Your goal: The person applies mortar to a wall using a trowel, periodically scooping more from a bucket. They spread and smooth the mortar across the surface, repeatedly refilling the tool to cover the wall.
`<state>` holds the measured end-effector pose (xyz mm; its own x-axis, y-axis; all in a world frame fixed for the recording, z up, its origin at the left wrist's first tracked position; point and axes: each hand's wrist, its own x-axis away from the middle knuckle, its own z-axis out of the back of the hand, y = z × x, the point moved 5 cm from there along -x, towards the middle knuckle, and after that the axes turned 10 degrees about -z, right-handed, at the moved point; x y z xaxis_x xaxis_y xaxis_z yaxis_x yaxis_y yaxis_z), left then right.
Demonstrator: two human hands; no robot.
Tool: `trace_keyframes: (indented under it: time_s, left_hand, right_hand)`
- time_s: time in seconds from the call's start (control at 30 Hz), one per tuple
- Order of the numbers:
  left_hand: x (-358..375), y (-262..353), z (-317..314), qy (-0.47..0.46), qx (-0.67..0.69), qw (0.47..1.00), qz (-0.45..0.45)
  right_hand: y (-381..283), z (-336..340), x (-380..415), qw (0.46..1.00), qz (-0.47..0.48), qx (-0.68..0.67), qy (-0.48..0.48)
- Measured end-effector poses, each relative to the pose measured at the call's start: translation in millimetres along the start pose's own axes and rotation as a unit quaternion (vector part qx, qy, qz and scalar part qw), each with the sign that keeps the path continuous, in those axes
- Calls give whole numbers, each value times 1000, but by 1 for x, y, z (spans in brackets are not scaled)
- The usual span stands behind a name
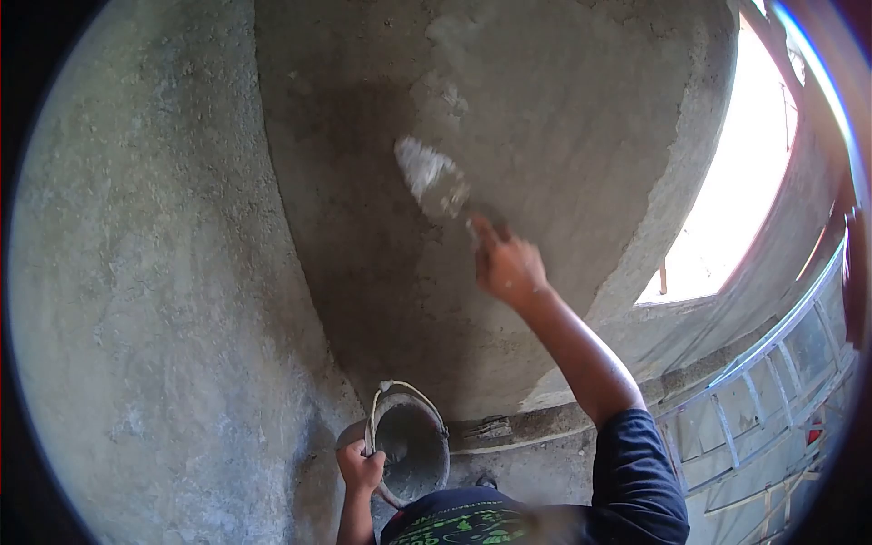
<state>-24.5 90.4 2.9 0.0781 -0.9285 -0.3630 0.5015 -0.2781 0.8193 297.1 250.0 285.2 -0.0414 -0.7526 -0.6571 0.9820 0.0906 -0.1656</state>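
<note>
My right hand (511,263) is closed round the handle of a trowel (434,179), raised in front of the grey plastered wall (363,200). The trowel's blade points up and left and is slightly blurred; its tip half looks whitish. Low in the view, my left hand (361,468) grips the rim of a bucket (442,459) at its left side. A thin handle arches over the bucket, and grey material shows inside. Whether the blade touches the wall, I cannot tell.
A rougher wall (154,272) meets the plastered one at a corner on the left. To the right is a bright window opening (736,182). Metal ladder-like frames (727,431) stand at the lower right. A ledge (536,422) runs along the wall's foot.
</note>
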Motion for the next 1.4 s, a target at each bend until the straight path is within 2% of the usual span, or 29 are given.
trace_keyframes:
  time_s: [0.03,0.17,0.23,0.33,0.47,0.57,0.67,0.73,0.8,0.83,0.87,0.9,0.93,0.97,1.07,1.1,1.13,1.17,1.2,1.23,1.27,1.3,1.37,1.4]
  left_hand:
    - [0,2,0,-4,0,1000,5]
    - [-3,4,-1,-6,4,1000,-10]
    - [-2,11,-1,2,9,1000,-24]
    - [-1,7,-7,-13,15,1000,-21]
    - [1,-4,-13,-40,-4,999,-22]
    - [-1,6,-6,-49,9,998,-27]
    - [3,-13,-3,-67,0,998,-9]
    - [2,-14,-5,-67,1,998,-4]
    - [2,-15,-6,-68,-17,998,-9]
    - [1,-15,-7,-66,-30,997,-12]
    - [-2,-9,-7,-63,-31,997,-13]
    - [-4,-2,-3,-60,-41,997,8]
    - [-2,5,-9,-53,-49,997,34]
    - [2,-17,-17,-49,-53,997,31]
    - [-1,-13,-26,-19,-27,997,65]
    - [-1,-13,-29,-12,-12,996,89]
    - [-8,2,-28,-17,-40,997,57]
    - [-14,19,-27,-21,-37,994,99]
    - [-17,19,-28,-19,-25,997,69]
    - [-19,6,-31,-21,8,998,66]
    - [-24,13,-28,-14,-24,999,26]
    - [-28,20,-25,-11,14,999,31]
    - [-33,29,-19,-3,48,998,33]
    - [-33,23,-18,-8,60,998,17]
  right_hand:
    - [1,-12,17,998,10,9,-63]
    - [-1,-22,55,997,33,-50,-58]
    - [-6,-16,57,994,-11,-110,20]
    - [-18,-7,32,989,-49,-123,72]
    - [-9,-58,32,993,-110,-36,18]
    - [-3,-102,93,991,-100,-43,-83]
    - [11,-120,178,982,-96,-61,-148]
    - [26,-121,236,961,-146,-111,-208]
    - [50,-133,309,951,-173,-184,-178]
    - [56,-129,342,916,-241,-241,-212]
    - [64,-126,381,905,-289,-245,-192]
    - [80,-142,427,846,-387,-224,-291]
    - [94,-139,475,819,-427,-194,-330]
    - [101,-129,513,788,-468,-162,-366]
    - [113,-113,534,758,-434,-243,-423]
    - [121,-120,534,750,-417,-351,-375]
    - [126,-125,538,725,-402,-454,-326]
    - [130,-123,526,727,-378,-462,-339]
    - [132,-112,502,737,-374,-398,-398]
    - [125,-90,458,803,-321,-261,-428]
    - [122,-81,427,816,-285,-257,-433]
    - [135,-98,432,836,-233,-343,-358]
    - [107,-50,357,820,-205,-359,-397]
    - [99,-39,339,847,-156,-349,-370]
